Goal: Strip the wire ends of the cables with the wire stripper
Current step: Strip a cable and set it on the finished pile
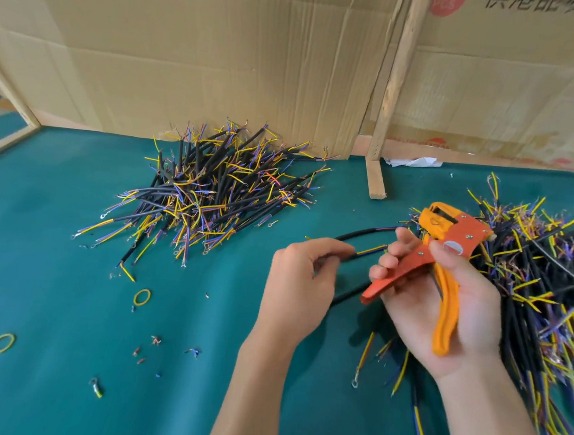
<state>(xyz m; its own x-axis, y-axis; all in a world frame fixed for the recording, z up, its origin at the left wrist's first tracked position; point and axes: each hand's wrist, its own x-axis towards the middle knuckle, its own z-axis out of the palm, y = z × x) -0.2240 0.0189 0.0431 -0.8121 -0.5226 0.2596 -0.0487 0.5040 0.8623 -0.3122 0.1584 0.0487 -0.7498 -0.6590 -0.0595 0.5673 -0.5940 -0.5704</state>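
Observation:
My right hand (443,305) grips the orange and yellow wire stripper (444,250), its jaws pointing up and away from me, its handles spread in my palm. My left hand (294,286) pinches a black cable (366,235) near one end, where thin yellow and blue wires stick out toward the stripper. The cable loops back and passes under both hands. A large heap of black cables (205,193) with yellow, blue and red wire ends lies at the table's centre back. A second heap (554,290) lies at the right, beside and under my right hand.
The green table mat (51,267) carries two yellow rubber bands (142,297) (2,343), small insulation scraps (155,341) and a loose ring terminal (96,387). Cardboard sheets (222,57) and a wooden post (379,156) stand along the back edge.

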